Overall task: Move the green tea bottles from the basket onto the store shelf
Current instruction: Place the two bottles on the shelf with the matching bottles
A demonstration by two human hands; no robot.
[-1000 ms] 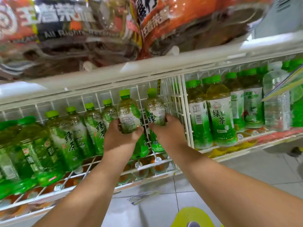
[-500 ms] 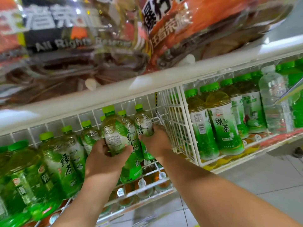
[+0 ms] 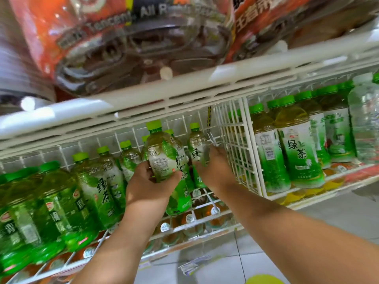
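My left hand [image 3: 150,186] grips a green tea bottle [image 3: 164,158] by its middle, upright, in front of the white wire shelf [image 3: 205,223]. My right hand [image 3: 213,171] holds a second green tea bottle [image 3: 198,147] deeper in the shelf, close to the wire divider [image 3: 233,148]. A row of matching bottles [image 3: 102,177] stands to the left on the same shelf. A yellow-green basket edge [image 3: 264,280] shows at the bottom; its contents are hidden.
Right of the divider stand other green tea bottles [image 3: 297,148] and a clear water bottle [image 3: 365,119]. Orange plastic-wrapped packs [image 3: 131,37] lie on the shelf above. Larger green bottles [image 3: 24,218] fill the far left. Grey floor tiles [image 3: 338,226] lie below.
Both hands have stayed on their bottles. The right hand's bottle went deeper into the shelf beside the divider, and the left hand's bottle came closer to it. The view tilted slightly.
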